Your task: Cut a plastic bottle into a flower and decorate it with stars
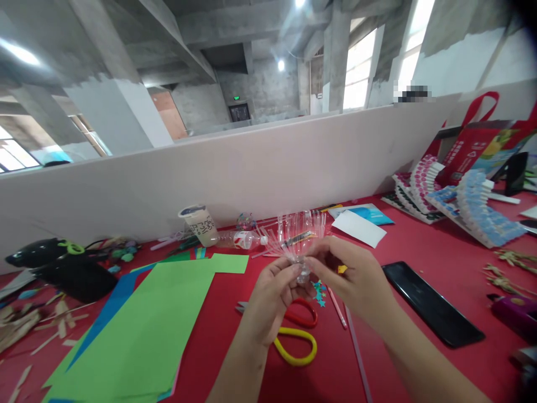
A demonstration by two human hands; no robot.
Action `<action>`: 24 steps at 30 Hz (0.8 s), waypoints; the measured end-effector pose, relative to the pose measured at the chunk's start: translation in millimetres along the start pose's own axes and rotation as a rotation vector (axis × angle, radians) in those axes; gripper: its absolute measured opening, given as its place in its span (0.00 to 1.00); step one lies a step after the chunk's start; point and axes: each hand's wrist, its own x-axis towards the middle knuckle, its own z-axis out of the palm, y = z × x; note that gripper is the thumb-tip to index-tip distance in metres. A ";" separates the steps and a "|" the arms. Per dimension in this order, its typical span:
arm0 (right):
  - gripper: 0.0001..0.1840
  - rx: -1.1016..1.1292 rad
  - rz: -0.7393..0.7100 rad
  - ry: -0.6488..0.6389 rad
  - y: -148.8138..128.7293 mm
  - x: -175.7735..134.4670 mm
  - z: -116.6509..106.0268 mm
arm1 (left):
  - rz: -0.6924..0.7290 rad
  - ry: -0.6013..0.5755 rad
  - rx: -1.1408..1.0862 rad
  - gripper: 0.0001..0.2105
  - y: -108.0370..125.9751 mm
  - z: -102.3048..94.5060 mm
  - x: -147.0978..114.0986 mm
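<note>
Between my two hands is the cut top of a clear plastic bottle point(302, 271), its neck low and its wall sliced into thin strips that fan upward. My left hand point(280, 285) closes round the neck from the left. The fingers of my right hand point(342, 266) pinch the same piece from the right, near where the strips begin. Below my hands lie scissors point(296, 351) with one yellow and one red handle loop, partly covered by my left hand and wrist. Teal star sequins point(319, 294) and a pink pencil point(337, 308) are beside them.
Green paper sheets point(146, 324) cover the left of the red table. A paper cup point(198, 224) and a clear bottle point(241, 239) are near the white partition point(260, 168). A black phone point(432, 302) lies right. Folded paper pieces point(478, 207) and a red bag point(474, 151) stand far right.
</note>
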 end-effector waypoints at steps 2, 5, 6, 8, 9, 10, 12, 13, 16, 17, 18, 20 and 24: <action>0.04 -0.014 -0.042 -0.017 -1.3 -0.8 -1.8 | 0.027 0.007 -0.021 0.03 0.6 0.4 0.2; 0.08 0.045 -0.126 -0.099 -1.8 -1.1 -8.7 | 0.100 0.002 0.006 0.06 1.7 -1.6 1.6; 0.09 0.076 -0.149 -0.113 -1.4 -0.9 -11.3 | 0.132 0.015 0.027 0.07 1.9 -3.0 2.3; 0.11 0.116 -0.168 -0.098 -0.3 -0.3 -15.7 | 0.189 0.062 0.075 0.09 1.5 -6.3 3.5; 0.12 0.118 -0.167 -0.080 0.3 0.2 -16.9 | 0.213 0.085 0.095 0.09 1.0 -7.7 3.8; 0.12 0.112 -0.163 -0.065 0.7 0.7 -17.4 | 0.232 0.098 0.112 0.09 0.6 -8.6 4.0; 0.12 0.090 -0.161 -0.063 0.7 1.5 -16.1 | 0.248 0.079 0.129 0.07 -0.1 -8.5 3.6; 0.11 0.080 -0.164 -0.064 0.4 1.7 -14.8 | 0.249 0.064 0.126 0.06 -0.2 -7.6 3.2; 0.10 0.054 -0.158 -0.055 -1.1 1.3 -10.2 | 0.227 0.051 0.096 0.04 0.1 -3.0 2.0; 0.10 0.050 -0.155 -0.052 -1.5 0.9 -9.0 | 0.217 0.058 0.089 0.04 0.3 -1.4 1.7; 0.10 0.049 -0.151 -0.048 -1.8 0.5 -8.1 | 0.204 0.067 0.083 0.03 0.5 0.0 1.4; 0.10 0.050 -0.153 -0.031 -2.2 -0.2 -7.2 | 0.171 0.076 0.072 0.03 1.1 2.3 0.8; 0.12 0.029 -0.171 0.035 -3.2 -0.7 -7.3 | 0.118 0.108 0.043 0.04 3.1 6.7 -1.1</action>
